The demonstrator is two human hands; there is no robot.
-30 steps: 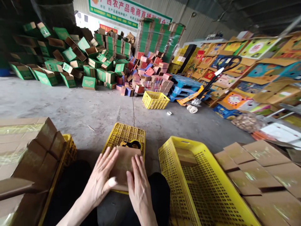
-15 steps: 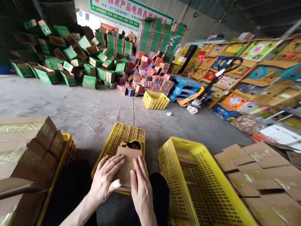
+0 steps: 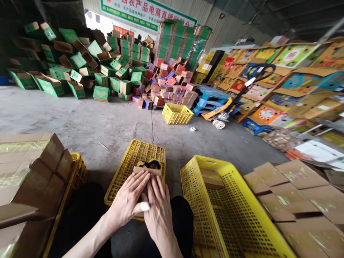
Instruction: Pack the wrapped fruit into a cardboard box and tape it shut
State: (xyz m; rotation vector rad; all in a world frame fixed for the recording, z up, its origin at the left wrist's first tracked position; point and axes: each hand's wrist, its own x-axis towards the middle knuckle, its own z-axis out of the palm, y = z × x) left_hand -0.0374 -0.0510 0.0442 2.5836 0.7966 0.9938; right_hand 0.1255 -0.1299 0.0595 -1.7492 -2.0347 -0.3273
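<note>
My left hand and my right hand lie flat, side by side, on a small brown cardboard piece, pressing it down. The hands cover most of it. The cardboard rests on an upturned yellow plastic crate right in front of me. A black and yellow tape dispenser sits on the crate just beyond my fingertips.
A large empty yellow crate stands to my right, with flat brown cartons beyond it. Folded brown boxes sit on a yellow crate at my left. Across the concrete floor lie heaps of green boxes, red boxes, a yellow basket and a pallet jack.
Both hands have slid together over the cardboard piece. They now touch at its middle and cover more of it than a second ago.
</note>
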